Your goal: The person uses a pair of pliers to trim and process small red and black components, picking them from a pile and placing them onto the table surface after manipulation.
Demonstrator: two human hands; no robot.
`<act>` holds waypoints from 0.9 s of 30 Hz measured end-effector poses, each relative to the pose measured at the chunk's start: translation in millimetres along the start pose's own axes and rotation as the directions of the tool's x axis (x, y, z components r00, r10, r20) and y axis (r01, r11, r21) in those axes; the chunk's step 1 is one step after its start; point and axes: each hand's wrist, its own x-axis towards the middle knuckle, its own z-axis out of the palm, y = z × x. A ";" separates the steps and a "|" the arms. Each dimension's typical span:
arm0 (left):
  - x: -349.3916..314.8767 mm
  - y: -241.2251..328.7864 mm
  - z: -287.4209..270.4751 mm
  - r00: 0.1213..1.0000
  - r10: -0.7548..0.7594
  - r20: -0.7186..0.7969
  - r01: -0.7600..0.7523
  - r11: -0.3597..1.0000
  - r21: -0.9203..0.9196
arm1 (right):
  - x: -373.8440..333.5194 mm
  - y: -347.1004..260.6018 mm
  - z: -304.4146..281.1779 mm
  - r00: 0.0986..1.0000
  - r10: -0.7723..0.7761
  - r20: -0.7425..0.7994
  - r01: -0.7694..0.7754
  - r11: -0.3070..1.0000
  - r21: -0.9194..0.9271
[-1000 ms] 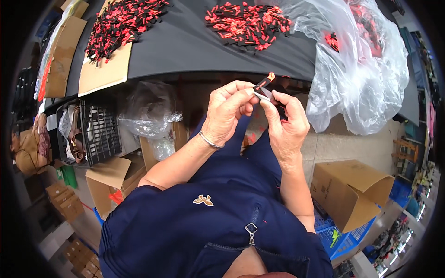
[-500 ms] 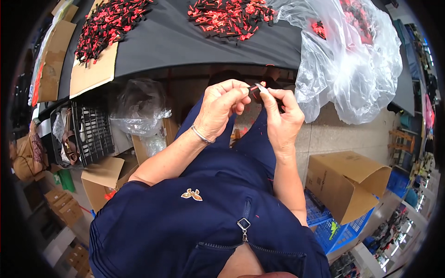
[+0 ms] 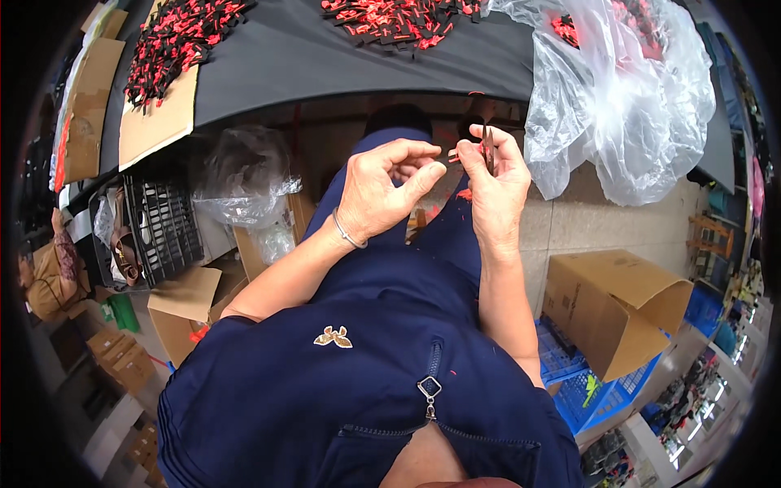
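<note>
Beyond the fingers, the dark counter (image 3: 325, 79) carries red-and-black piles (image 3: 386, 23). From my remote post I see my right hand (image 3: 498, 193) closed around the snips (image 3: 489, 148), blades beside the thumb. The tab (image 3: 453, 156) sits between both hands' fingertips; I can't tell whether my left hand (image 3: 376, 189) pinches it. I judge it light and soft, best held by its black end.

This looks like a workshop: piled parts (image 3: 390, 23), cartons (image 3: 582, 297), plastic crates (image 3: 587, 411).
</note>
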 end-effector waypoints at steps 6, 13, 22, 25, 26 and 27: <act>2.4 0.5 -2.3 0.902 -0.370 0.221 0.430 0.816 -0.387 | -5.4 3.2 6.3 0.998 -0.050 -0.042 0.050 0.999 0.017; 4.2 -1.8 1.6 0.894 -0.409 0.183 0.447 0.783 -0.433 | -8.7 -1.9 0.1 1.000 0.009 0.008 -0.009 0.999 -0.046; 6.7 0.7 1.1 0.926 -0.373 0.055 0.372 0.880 -0.296 | -34.1 3.9 -16.5 0.934 -0.353 -0.055 0.257 0.771 -0.583; 7.1 2.1 2.4 0.926 -0.369 0.080 0.376 0.879 -0.294 | -33.6 4.3 -14.1 0.900 -0.436 -0.003 0.314 0.654 -0.688; 7.0 2.6 2.5 0.925 -0.371 0.081 0.378 0.878 -0.292 | -32.3 4.2 -13.0 0.882 -0.472 0.015 0.341 0.615 -0.711; 6.9 3.3 3.0 0.926 -0.366 0.093 0.377 0.878 -0.295 | -31.1 4.4 -12.5 0.882 -0.470 0.012 0.339 0.618 -0.710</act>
